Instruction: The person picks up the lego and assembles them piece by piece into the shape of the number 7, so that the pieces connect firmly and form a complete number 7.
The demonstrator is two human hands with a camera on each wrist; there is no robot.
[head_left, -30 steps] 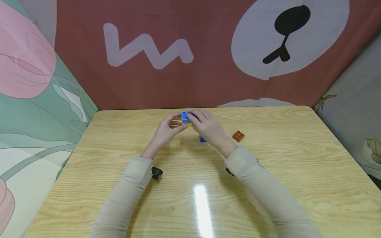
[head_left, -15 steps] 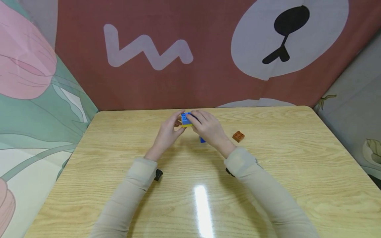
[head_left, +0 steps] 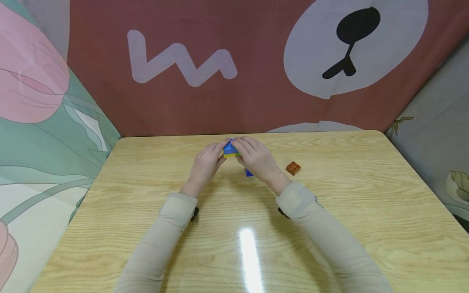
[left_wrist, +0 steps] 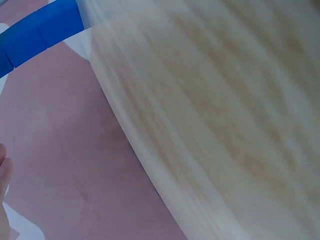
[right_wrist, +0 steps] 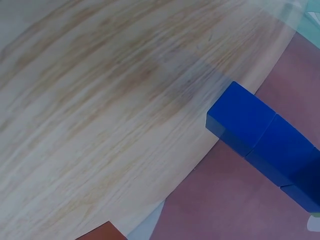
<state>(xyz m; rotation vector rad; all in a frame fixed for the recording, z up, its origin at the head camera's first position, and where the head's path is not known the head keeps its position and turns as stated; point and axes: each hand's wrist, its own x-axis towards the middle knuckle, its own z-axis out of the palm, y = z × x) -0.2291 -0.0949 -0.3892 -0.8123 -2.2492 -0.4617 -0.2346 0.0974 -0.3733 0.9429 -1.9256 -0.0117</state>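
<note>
Near the far edge of the table, both hands hold a built piece of toy building bricks. Its top is a light blue studded brick (head_left: 230,148) over a yellow brick (head_left: 229,155), with a bit of green beside it. My left hand (head_left: 205,160) grips its left side, fingers over the top and thumb below. From the right, my right hand (head_left: 258,160) holds it and covers much of it. Below the right hand, part of a dark blue brick (head_left: 248,173) shows. The wrist views show a row of blue bricks (right_wrist: 260,132); how it joins the held piece is hidden.
An orange-brown brick (head_left: 293,168) lies on the wooden table (head_left: 165,171), right of the right hand. Behind the table's far edge hangs a printed reddish-brown cloth (head_left: 183,110). A light reflection (head_left: 250,256) shines on the tabletop in front.
My left hand has moved slightly right and turned, its fingers coming over the top of the light blue brick. The held piece has tilted a little. My right hand has stayed nearly still.
</note>
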